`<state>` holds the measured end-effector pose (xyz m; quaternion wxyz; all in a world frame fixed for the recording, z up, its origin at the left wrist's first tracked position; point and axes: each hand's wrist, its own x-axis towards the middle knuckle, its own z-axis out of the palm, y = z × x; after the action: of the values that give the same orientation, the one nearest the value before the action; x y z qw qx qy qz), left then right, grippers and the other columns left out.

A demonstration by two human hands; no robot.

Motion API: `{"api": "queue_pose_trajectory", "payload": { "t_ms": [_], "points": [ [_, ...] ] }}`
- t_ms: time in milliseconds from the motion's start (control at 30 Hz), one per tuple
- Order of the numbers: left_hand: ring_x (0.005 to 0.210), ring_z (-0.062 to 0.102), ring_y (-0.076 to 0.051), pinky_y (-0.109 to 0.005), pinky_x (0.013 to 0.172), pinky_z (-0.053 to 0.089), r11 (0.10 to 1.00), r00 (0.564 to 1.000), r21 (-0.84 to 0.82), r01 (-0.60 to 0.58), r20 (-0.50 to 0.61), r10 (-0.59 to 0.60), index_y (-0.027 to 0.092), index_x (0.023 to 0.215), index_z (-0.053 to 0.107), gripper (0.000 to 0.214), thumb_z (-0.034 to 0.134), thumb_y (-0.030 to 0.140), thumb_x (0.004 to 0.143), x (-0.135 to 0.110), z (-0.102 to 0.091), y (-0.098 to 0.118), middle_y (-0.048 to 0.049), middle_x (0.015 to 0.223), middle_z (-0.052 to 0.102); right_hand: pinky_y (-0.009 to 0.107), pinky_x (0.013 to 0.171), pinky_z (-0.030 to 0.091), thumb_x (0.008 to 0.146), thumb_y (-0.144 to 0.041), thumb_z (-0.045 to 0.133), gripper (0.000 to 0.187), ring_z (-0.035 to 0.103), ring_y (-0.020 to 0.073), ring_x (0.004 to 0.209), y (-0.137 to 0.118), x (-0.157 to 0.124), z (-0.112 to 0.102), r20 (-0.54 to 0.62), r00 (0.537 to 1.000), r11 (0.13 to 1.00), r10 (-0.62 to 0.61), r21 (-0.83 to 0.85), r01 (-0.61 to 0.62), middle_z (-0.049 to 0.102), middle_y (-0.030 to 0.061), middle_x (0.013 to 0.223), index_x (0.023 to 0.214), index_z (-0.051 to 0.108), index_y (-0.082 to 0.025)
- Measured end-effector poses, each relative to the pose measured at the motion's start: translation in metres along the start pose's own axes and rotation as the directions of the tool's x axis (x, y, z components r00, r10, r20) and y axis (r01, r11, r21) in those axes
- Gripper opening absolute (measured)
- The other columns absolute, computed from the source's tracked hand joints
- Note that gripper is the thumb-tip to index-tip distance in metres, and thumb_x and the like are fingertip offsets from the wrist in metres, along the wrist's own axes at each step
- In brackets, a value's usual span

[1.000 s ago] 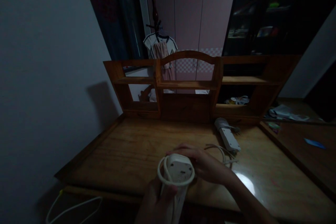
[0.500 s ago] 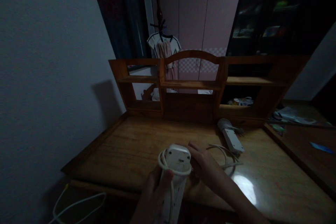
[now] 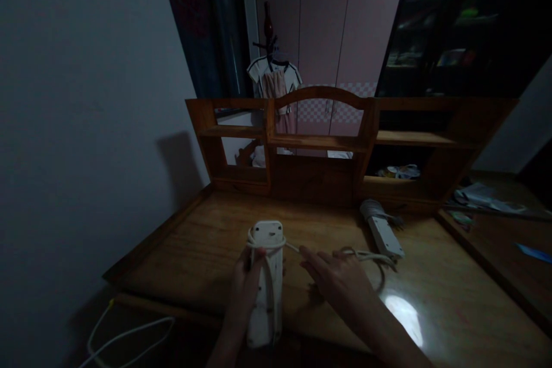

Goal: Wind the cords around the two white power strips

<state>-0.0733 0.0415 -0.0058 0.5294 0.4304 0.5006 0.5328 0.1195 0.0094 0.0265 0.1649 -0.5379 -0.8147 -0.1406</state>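
Observation:
A white power strip (image 3: pixel 266 299) is gripped by my left hand (image 3: pixel 245 282), its far end tilted up over the desk's near edge. Loops of the white cord (image 3: pixel 267 245) wrap around its far end, and my left thumb presses near them. To the right, my right hand (image 3: pixel 336 276) pinches the cord, which runs taut from the strip to its fingertips. The cord's loose part (image 3: pixel 371 256) lies curled on the desk beyond that hand.
A second power strip (image 3: pixel 383 230), its cord wound around one end, lies on the wooden desk (image 3: pixel 207 230) at right. Behind stands a wooden shelf unit (image 3: pixel 319 141). A thin white cable (image 3: pixel 129 336) hangs at lower left, beside the wall (image 3: pixel 86 126).
The power strip has moved left and farther from me, showing more of its length. My right hand has drawn away rightward from the strip, pulling the cord straight.

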Motion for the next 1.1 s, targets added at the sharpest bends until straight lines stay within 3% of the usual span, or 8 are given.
{"api": "queue_pose_trajectory", "payload": {
  "t_ms": [133,200,300,467,600,733,933,1100],
  "points": [
    [0.064,0.068,-0.021,-0.028,0.057,0.053,0.997,0.994,-0.071,0.028,0.11,-0.02,0.012,0.11,0.059,0.061,0.054,0.063,0.078,0.01,-0.001,-0.011,-0.0111,0.084,0.073,0.03,0.057,0.026,0.09,-0.023,0.056,0.018,0.057,0.0161,0.056,-0.002,-0.003,-0.006,-0.026,0.999,0.999,-0.041,0.018,0.041,0.067,0.0004,0.072,0.108,0.058,-0.019],
    [0.064,0.068,-0.021,-0.027,0.054,0.052,0.999,0.995,-0.033,0.025,0.097,-0.022,0.012,0.109,0.059,0.062,0.054,0.065,0.077,0.013,-0.002,-0.012,-0.0113,0.085,0.072,0.031,0.059,0.027,0.086,-0.015,0.058,0.008,0.055,0.0155,0.054,-0.001,-0.004,-0.009,-0.021,0.998,0.997,-0.053,0.061,0.054,0.065,-0.0004,0.069,0.093,0.06,-0.019],
    [0.074,0.069,-0.024,-0.029,0.06,0.052,0.997,0.999,0.079,-0.026,0.034,0.023,0.013,0.109,0.06,0.064,0.054,0.067,0.074,0.018,-0.003,-0.008,-0.0105,0.086,0.072,0.031,0.065,0.028,0.08,-0.006,0.059,0.013,0.053,0.0153,0.055,0.0,-0.005,-0.011,-0.023,0.994,0.987,-0.11,0.113,0.112,0.062,-0.0012,0.068,0.084,0.058,-0.019],
    [0.103,0.062,-0.026,-0.032,0.085,0.045,0.921,0.981,0.345,-0.182,-0.002,0.194,0.016,0.107,0.059,0.049,0.051,0.057,0.083,0.017,0.004,-0.003,-0.0112,0.105,0.068,0.032,0.068,0.028,0.081,-0.006,0.06,0.013,0.052,0.0148,0.058,-0.002,-0.006,-0.015,0.011,0.987,0.979,-0.162,0.126,0.159,0.062,0.0005,0.073,0.087,0.057,-0.017],
    [0.085,0.065,-0.027,-0.031,0.07,0.045,0.812,0.985,0.562,-0.155,0.028,0.168,0.018,0.114,0.053,0.052,0.045,0.06,0.084,0.004,0.022,-0.004,-0.0108,0.094,0.069,0.032,0.068,0.028,0.078,-0.005,0.063,0.023,0.051,0.0158,0.061,-0.003,-0.006,-0.02,0.029,0.983,0.977,-0.179,0.119,0.175,0.061,0.0001,0.075,0.096,0.056,-0.017],
    [0.079,0.065,-0.027,-0.03,0.064,0.042,0.727,0.984,0.666,-0.165,0.164,0.073,0.018,0.12,0.046,0.055,0.038,0.061,0.086,-0.008,0.037,-0.002,-0.0111,0.09,0.068,0.031,0.066,0.028,0.084,-0.007,0.058,0.024,0.048,0.0137,0.057,0.001,-0.005,-0.023,-0.047,0.974,0.96,-0.222,0.163,0.227,0.061,-0.0004,0.077,0.106,0.054,-0.017],
    [0.103,0.06,-0.025,-0.031,0.081,0.046,0.82,0.901,0.463,-0.337,0.412,0.138,0.019,0.125,0.047,0.047,0.039,0.05,0.089,-0.033,0.033,0.016,-0.0147,0.118,0.061,0.03,0.062,0.028,0.093,-0.016,0.047,0.013,0.055,0.0119,0.058,0.016,-0.003,-0.028,-0.142,0.976,0.928,-0.167,0.312,0.204,0.064,-0.0006,0.073,0.094,0.06,-0.018],
    [0.099,0.062,-0.023,-0.029,0.08,0.048,0.885,0.867,0.366,-0.288,0.492,0.078,0.022,0.127,0.046,0.054,0.057,0.047,0.08,-0.043,0.036,0.033,-0.0111,0.115,0.063,0.026,0.065,0.032,0.09,-0.021,0.057,0.007,0.06,0.0107,0.065,0.023,-0.007,-0.041,-0.074,0.992,0.861,-0.102,0.493,0.125,0.068,-0.0026,0.076,0.087,0.064,-0.022]
  ]
}}
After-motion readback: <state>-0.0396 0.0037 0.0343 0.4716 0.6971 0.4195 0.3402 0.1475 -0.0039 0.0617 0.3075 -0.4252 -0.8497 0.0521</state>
